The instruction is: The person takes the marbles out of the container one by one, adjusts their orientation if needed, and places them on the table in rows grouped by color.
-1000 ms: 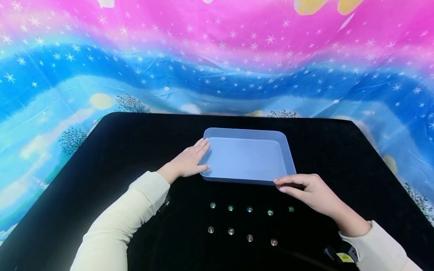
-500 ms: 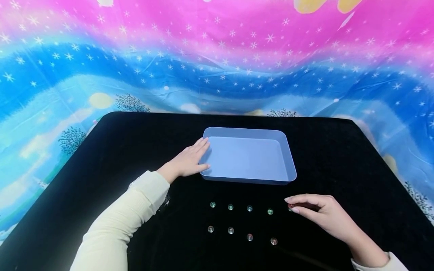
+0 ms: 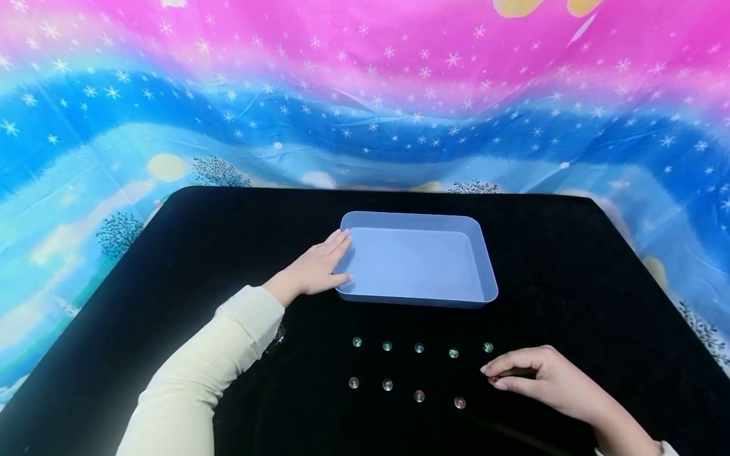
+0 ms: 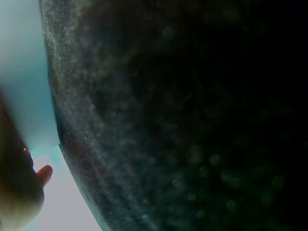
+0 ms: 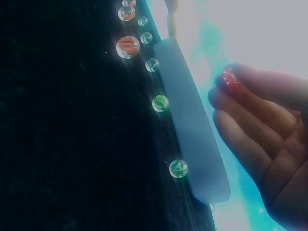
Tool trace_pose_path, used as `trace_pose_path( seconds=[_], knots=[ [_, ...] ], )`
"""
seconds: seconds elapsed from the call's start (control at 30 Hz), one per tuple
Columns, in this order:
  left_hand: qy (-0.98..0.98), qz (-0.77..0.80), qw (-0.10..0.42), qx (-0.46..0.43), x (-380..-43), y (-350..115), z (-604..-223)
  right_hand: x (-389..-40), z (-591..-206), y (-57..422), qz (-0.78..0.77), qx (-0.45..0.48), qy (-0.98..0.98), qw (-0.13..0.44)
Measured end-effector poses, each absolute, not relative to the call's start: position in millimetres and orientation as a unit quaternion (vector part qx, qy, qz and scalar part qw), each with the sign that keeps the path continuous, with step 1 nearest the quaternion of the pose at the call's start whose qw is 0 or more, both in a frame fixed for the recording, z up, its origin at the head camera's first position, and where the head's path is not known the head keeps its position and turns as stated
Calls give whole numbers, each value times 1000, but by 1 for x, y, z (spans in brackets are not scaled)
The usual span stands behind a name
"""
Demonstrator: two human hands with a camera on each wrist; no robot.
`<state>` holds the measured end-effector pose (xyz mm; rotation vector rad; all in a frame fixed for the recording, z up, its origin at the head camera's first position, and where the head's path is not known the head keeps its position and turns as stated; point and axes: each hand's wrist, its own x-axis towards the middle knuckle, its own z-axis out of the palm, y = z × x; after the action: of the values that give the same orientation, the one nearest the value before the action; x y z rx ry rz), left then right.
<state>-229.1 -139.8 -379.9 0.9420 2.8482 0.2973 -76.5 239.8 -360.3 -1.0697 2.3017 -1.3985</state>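
With straight, spread fingers, my left hand (image 3: 317,265) rests on the left rim of a shallow blue-grey tray (image 3: 419,299). My right hand (image 3: 547,380) pinches a red marble (image 5: 230,77) between thumb and fingertips; in the head view the fingers mostly hide it. That hand is just right of two rows of glass marbles lying in front of the tray. The far row has green-swirled ones, such as the green marble (image 3: 487,347) at its right end. Nearer the person is a row of clear and reddish ones, ending in a reddish marble (image 3: 459,402).
Black cloth (image 3: 256,392) covers the table under everything. Behind the table hangs a pink and blue curtain (image 3: 365,95) with a snowflake print. A small shiny, unclear thing (image 3: 279,334) shows by the left cuff.
My right hand has moved from the tray's front right corner back toward the person, past the far row's right end, still pinching the red marble. The left hand has stayed on the tray.
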Motion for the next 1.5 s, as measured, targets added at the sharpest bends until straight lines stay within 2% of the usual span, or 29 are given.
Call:
trace_pose_path(
  seconds=[0.27,0.47,0.73,0.93,1.27,1.5],
  knots=[
    [941,95,62,318,-231,-140,-382,-75,-367,245,-467,-384,780,165],
    [943,101,62,312,-230,-140,-381,-74,-372,245,-453,-395,780,174],
    [942,100,65,313,-230,-140,-380,-73,-377,247,-395,-351,824,204],
    [942,104,65,311,-230,-140,-380,-72,-379,245,-410,-315,829,212],
    [942,103,65,312,-230,-141,-382,-73,-384,242,-380,-340,847,148],
    [941,107,66,315,-230,-140,-382,-73,-386,244,-385,-340,846,145]
  ],
)
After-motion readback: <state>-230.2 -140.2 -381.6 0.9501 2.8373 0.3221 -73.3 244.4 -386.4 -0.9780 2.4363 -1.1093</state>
